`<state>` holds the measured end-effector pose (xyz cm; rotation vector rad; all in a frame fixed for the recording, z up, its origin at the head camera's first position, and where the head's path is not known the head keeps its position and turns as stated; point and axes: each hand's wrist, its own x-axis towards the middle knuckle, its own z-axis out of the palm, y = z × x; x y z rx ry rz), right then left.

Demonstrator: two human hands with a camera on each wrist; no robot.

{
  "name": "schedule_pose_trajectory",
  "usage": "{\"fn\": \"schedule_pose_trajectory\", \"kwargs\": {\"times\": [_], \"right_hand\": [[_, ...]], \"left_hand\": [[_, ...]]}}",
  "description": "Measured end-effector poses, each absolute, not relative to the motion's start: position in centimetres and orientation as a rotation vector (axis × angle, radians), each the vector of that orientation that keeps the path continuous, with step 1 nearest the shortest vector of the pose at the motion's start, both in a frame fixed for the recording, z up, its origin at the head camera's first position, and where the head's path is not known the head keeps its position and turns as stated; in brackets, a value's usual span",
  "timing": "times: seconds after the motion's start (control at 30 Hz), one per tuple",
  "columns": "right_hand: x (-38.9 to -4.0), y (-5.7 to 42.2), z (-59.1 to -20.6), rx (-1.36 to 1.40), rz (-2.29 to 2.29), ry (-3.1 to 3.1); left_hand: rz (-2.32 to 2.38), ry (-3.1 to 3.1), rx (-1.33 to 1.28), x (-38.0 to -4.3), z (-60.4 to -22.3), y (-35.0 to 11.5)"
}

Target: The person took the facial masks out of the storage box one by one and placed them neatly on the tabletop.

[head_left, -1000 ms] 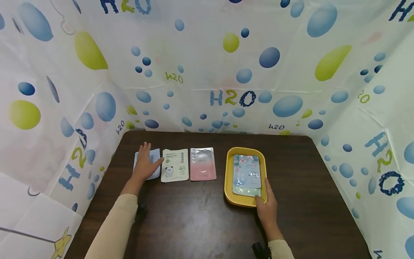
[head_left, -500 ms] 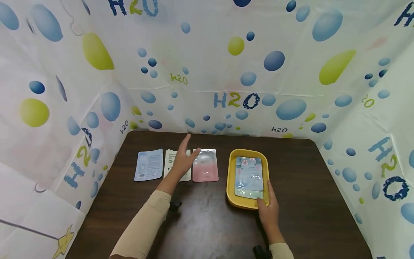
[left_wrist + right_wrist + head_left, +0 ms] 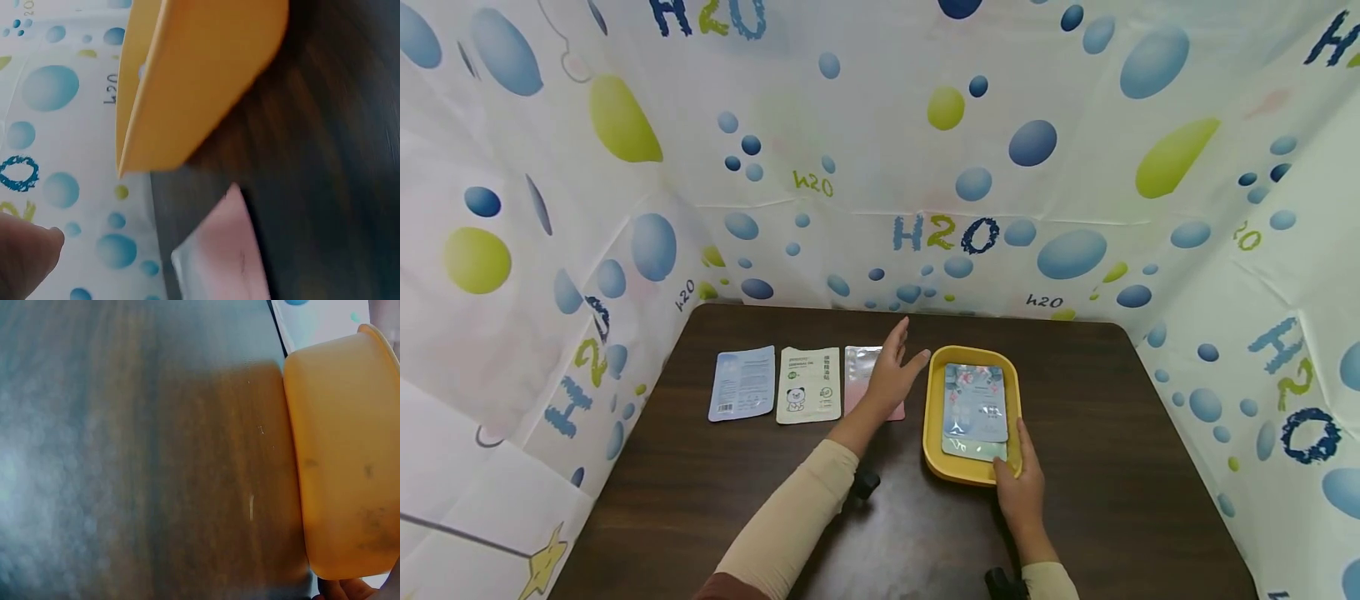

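Observation:
My right hand (image 3: 1024, 487) grips the front right corner of a yellow plastic basket (image 3: 933, 408), its thumb over the rim and the fingers along the outer side. Inside lie a blue floral face mask packet (image 3: 974, 404) and a pale green packet (image 3: 972, 448) partly under it. My left hand (image 3: 890, 379) is held over a pink and silver face mask packet (image 3: 855, 387), fingers straight and holding nothing. Its thumb reaches close to the basket's left rim. In the left wrist view, the basket's wall (image 3: 212, 81) stands beyond the pink packet's corner (image 3: 228, 250).
Left of the pink packet, a cream packet with a bear print (image 3: 808, 385) and a light blue packet (image 3: 742, 383) lie in a row on the dark wooden table (image 3: 1120, 450). A white curtain with blue and green drops (image 3: 850, 100) encloses the table's back and sides.
My left hand has swept rightward from over the light blue packet, past the cream one, to the pink one beside the basket. My right hand has kept its grip on the basket.

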<state>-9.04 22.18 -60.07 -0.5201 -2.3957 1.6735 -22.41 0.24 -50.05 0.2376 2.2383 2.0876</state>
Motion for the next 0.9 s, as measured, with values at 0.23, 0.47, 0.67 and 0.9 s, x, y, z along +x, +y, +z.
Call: {"fn": "schedule_pose_trajectory", "kwargs": {"times": [0.23,0.47,0.67,0.9], "right_hand": [[-9.1,22.2,-60.2,-0.531,1.661,-2.403],[-9.2,22.3,-60.5,-0.536,1.638,-2.404],[-9.2,22.3,-60.6,-0.528,1.627,-2.39],[-9.1,22.2,-60.7,-0.513,1.636,-2.378]], "left_hand": [[2.126,2.142,0.202,-22.4,-51.8,3.3],[2.091,2.08,0.207,-21.5,-52.9,5.6],[1.966,2.08,0.127,-20.9,-53.9,7.3],[1.859,2.047,0.034,-20.9,-54.7,8.3]]}}
